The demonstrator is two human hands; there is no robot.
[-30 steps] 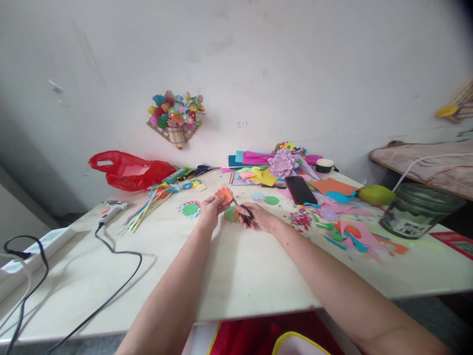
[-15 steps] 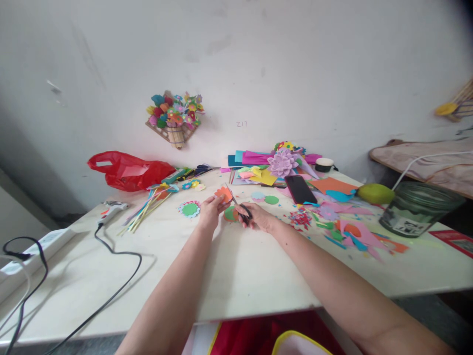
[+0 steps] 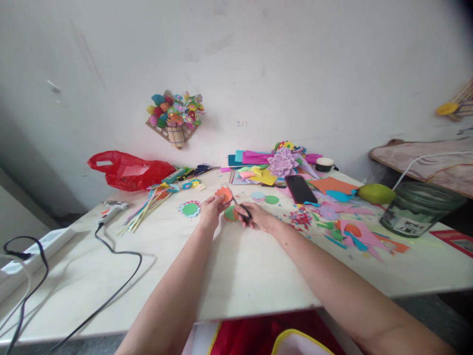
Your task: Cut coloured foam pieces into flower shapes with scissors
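Note:
My left hand [image 3: 211, 209] pinches an orange scallop-edged piece [image 3: 223, 194], which looks like paper or thin foam, above the table. In my right hand [image 3: 258, 217] is a pair of scissors [image 3: 245, 214] with dark handles, fingers closed round them. The blades meet the right edge of the orange piece. Just below, partly hidden by the hands, lies a green disc with an orange rim [image 3: 230, 214]. Left of my left hand rests a scalloped flower with a green centre [image 3: 190, 209]. A pale blue disc [image 3: 257, 196] and a green disc [image 3: 272, 199] lie beyond the scissors.
Coloured scraps [image 3: 354, 234] and a phone [image 3: 300, 190] lie to the right, near a green glass jar [image 3: 417, 212]. A glue gun [image 3: 114, 211] with a trailing cord, paper strips [image 3: 142, 214] and a red plastic bag [image 3: 129, 172] are at left. Coloured sheets [image 3: 254, 158] lie at the back.
Both hands stay almost in place, still holding the orange piece and the scissors. The scissor blades shift only slightly at its edge.

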